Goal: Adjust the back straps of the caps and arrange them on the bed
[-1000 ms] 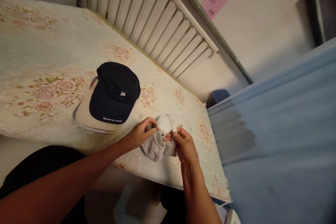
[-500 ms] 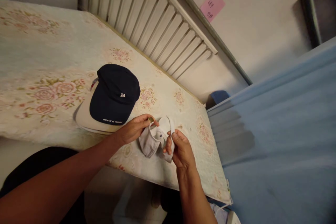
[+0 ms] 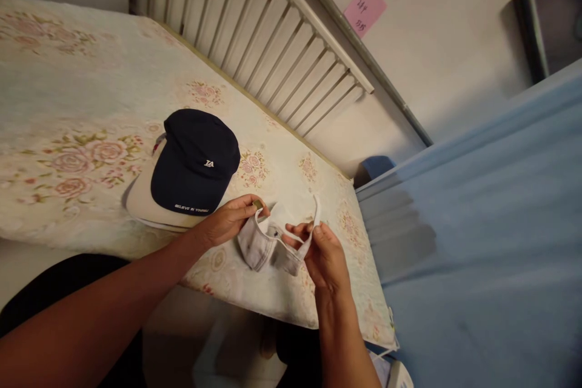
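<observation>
A pale grey-white cap (image 3: pixel 255 247) hangs just over the near edge of the table, a small dark logo showing in its middle. My left hand (image 3: pixel 231 218) pinches its left side, where a small brass-coloured buckle (image 3: pixel 257 204) shows at the fingertips. On the other side, my right hand (image 3: pixel 328 257) is closed on the cap's white strap (image 3: pixel 317 206), whose end sticks up above the fingers. Left of my hands lies a navy cap (image 3: pixel 195 154) with "LA" on its front, stacked over a beige cap (image 3: pixel 139 201) whose brim shows below.
A floral cloth (image 3: pixel 91 97) covers the table. White radiator bars (image 3: pixel 254 36) run along its back edge. A blue curtain (image 3: pixel 477 242) hangs at the right, and a pink note (image 3: pixel 365 9) is stuck on the wall.
My right hand has moved slightly right, pulling the strap away from the cap so its end now stands up. My left hand keeps its pinch at the buckle.
</observation>
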A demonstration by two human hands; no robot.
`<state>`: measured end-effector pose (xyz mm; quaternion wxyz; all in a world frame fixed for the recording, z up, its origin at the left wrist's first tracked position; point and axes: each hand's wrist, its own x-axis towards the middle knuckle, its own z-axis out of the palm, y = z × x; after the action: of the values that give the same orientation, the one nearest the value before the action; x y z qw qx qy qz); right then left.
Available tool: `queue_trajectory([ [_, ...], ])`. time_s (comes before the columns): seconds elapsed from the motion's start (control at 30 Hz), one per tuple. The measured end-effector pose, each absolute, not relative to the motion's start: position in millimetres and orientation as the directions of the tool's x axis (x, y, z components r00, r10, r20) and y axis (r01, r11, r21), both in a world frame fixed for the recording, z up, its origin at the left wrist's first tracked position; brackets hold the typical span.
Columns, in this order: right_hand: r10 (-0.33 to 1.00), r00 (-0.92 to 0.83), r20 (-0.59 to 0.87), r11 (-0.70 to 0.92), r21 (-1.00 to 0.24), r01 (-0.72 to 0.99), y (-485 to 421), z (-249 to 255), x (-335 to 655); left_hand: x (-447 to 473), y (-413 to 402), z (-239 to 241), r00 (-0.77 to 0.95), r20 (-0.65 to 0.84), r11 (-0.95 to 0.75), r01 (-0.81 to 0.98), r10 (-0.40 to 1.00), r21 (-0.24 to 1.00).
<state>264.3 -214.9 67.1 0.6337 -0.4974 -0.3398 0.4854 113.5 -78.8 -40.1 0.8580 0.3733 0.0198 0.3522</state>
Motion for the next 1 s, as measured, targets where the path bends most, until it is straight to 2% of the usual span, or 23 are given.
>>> queue_trajectory([
  [0.2,0.935,0.306,-0.18,-0.109,-0.966,-0.235,-212,46,255,112,-81,-38,0.766,0.236,0.464,-0.571,0.598,0.677],
  [0.43,0.943,0.149,-0.298,-0.275,-0.949,-0.157,-210,30,253,113,-86,-39,0.825,0.246,0.423,-0.489,0.509,0.763],
  [0.57,0.959,0.153,-0.24,-0.22,-0.966,-0.139,-208,32,251,114,-87,-39,0.8,0.248,0.435,-0.524,0.546,0.732],
  [0.7,0.954,0.272,-0.126,-0.062,-0.971,-0.23,-202,35,252,115,-87,-40,0.795,0.239,0.487,-0.546,0.557,0.682],
  [0.77,0.957,0.272,-0.105,-0.031,-0.964,-0.265,-199,33,252,115,-87,-40,0.798,0.23,0.514,-0.548,0.556,0.66],
  [1.0,0.959,0.211,-0.19,-0.15,-0.971,-0.188,-199,19,248,119,-88,-46,0.791,0.215,0.543,-0.562,0.572,0.623],
])
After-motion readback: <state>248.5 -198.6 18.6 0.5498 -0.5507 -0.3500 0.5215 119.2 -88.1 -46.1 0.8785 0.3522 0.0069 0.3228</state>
